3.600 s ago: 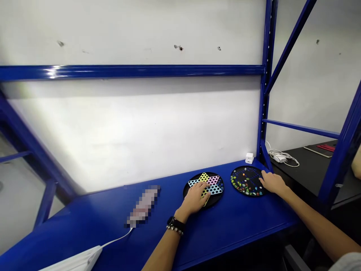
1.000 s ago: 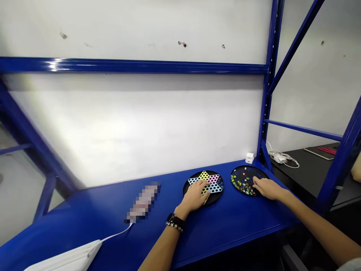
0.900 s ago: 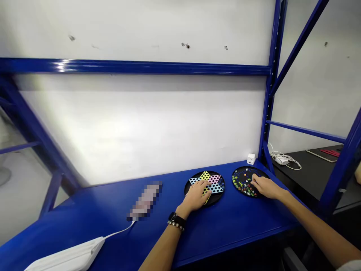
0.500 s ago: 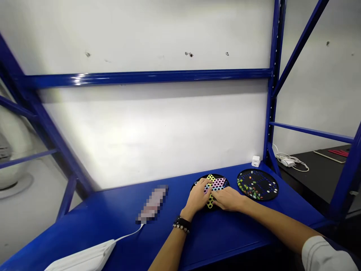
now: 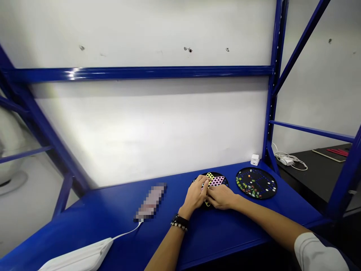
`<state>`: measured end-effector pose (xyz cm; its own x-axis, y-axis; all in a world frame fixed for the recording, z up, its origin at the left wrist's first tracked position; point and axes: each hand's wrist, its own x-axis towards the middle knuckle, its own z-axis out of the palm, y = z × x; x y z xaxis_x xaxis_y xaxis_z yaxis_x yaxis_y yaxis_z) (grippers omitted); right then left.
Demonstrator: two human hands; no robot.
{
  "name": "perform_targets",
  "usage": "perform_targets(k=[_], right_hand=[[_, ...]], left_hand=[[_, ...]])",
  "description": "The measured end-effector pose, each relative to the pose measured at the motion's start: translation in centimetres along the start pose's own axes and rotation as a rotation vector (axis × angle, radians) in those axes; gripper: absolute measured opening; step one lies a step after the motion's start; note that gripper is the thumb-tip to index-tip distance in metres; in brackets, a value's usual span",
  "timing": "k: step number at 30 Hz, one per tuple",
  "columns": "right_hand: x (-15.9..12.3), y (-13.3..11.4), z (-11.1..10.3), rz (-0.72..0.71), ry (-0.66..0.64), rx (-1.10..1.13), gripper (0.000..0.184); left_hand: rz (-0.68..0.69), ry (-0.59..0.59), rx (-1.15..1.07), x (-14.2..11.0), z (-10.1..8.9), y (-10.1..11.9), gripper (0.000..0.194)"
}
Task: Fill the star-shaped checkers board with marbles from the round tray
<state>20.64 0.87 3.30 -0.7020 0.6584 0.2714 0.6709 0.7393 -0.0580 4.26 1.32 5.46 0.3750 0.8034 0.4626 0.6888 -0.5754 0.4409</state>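
Observation:
A star-shaped Chinese checkers board [image 5: 217, 181] with yellow, pink and light-blue areas full of holes lies on a round black tray [image 5: 225, 183]. Over its middle my left hand [image 5: 196, 192] comes in from the left, fingers bent and drawn together. My right hand [image 5: 221, 196] meets it from the right, fingers curled, its fingertips against the left hand's. Whatever the fingertips pinch is hidden between them. Both hands cover much of the board's centre and lower left. A dark band and a beaded bracelet [image 5: 179, 223] circle my left wrist.
Right of the hands, a second round black tray [image 5: 261, 181] holds several glass marbles and small white pieces. White charger blocks [image 5: 255, 160] stand behind it. A pixelated phone-like object [image 5: 150, 202] is cabled to a white device [image 5: 81, 258]. Blue posts frame the blue table [image 5: 121, 210].
My hands have drawn closer together over the board, and the right hand has moved slightly left, covering more of the centre. The whole view has shifted a little.

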Motion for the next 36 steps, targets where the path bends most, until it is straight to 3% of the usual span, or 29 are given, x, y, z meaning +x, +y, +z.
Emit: perform_targets(k=[4,8,15,20,24,27,31,33,36], right_hand=[[-0.7,-0.7,0.9,0.0,0.096,0.037,0.03],[-1.5,-1.2,1.0,0.043,0.111,0.04,0.037],[-2.7,-1.9,0.2,0.081,0.022,0.1,0.045],[-5.3,-2.5,-0.4,0.058,-0.073,0.252,0.071],[-7.2,-2.5,-0.9,0.057,-0.135,0.313,0.079],[-8.2,-0.8,-1.7,0.151,-0.045,0.283,0.073],[-10.0,4.2,-3.5,0.432,0.101,0.12,0.047],[-11.3,7.1,-4.3,0.568,0.1,0.06,0.036],[-13.2,10.1,-4.9,0.658,0.025,0.105,0.029]], left_hand=[[0.017,0.004,-0.014,0.0,-0.1,0.4,0.038],[0.035,-0.015,-0.023,0.0,0.2,0.3,0.037],[0.049,-0.021,-0.018,-0.1,0.4,0.2,0.037],[0.022,-0.051,-0.057,0.0,0.2,0.5,0.04],[0.032,-0.05,-0.06,0.0,0.3,0.4,0.04],[0.041,-0.051,-0.053,0.0,0.3,0.4,0.04],[0.047,-0.055,-0.045,-0.1,0.3,0.4,0.039],[0.045,-0.059,-0.045,-0.1,0.3,0.4,0.039],[0.037,-0.072,-0.041,-0.1,0.4,0.4,0.039]])
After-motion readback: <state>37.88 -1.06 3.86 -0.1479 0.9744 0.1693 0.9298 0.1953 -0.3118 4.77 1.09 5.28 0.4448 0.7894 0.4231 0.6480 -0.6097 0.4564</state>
